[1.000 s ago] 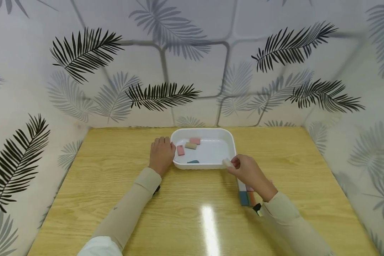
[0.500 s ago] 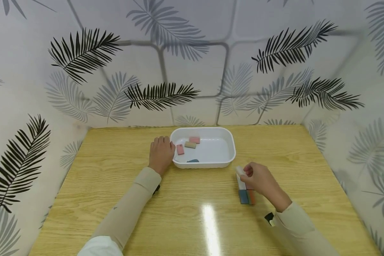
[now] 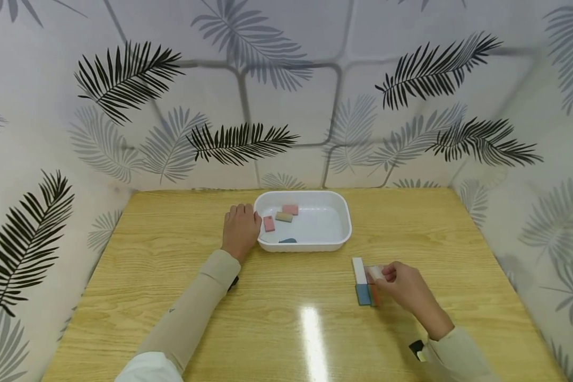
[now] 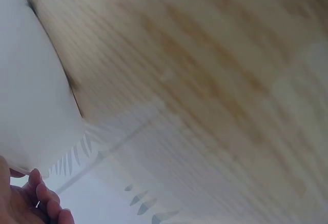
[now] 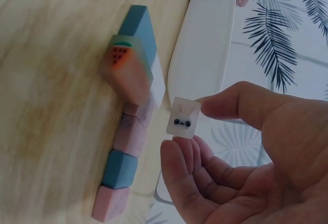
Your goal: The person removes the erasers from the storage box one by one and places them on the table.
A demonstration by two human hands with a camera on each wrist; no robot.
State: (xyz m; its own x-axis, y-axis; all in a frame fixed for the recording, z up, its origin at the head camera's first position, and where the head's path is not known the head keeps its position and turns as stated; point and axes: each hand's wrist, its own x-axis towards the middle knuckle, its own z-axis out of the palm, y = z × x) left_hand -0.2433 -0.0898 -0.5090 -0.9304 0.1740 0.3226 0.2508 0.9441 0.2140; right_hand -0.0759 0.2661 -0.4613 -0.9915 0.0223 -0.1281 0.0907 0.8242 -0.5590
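My right hand (image 3: 408,289) pinches a small whitish eraser (image 5: 183,119) with a printed face between thumb and fingers. It is held above a row of erasers on the table. In that row are a white eraser (image 3: 359,270), a blue eraser (image 3: 363,295) and a watermelon-print eraser (image 5: 128,73). Pink erasers (image 5: 130,136) and another blue one (image 5: 120,168) continue the row in the right wrist view; in the head view the hand hides them. My left hand (image 3: 240,231) holds the left end of a white tray (image 3: 303,248), thumb at its rim.
Inside the tray lie two pink erasers (image 3: 269,223), a tan eraser (image 3: 284,217) and a partly hidden blue one (image 3: 288,241). A leaf-patterned wall covering (image 3: 286,116) stands behind and beside the wooden table (image 3: 181,212).
My right hand has carried the whitish eraser from the tray's front right corner towards me and to the right, over the row. The left hand and tray have stayed put.
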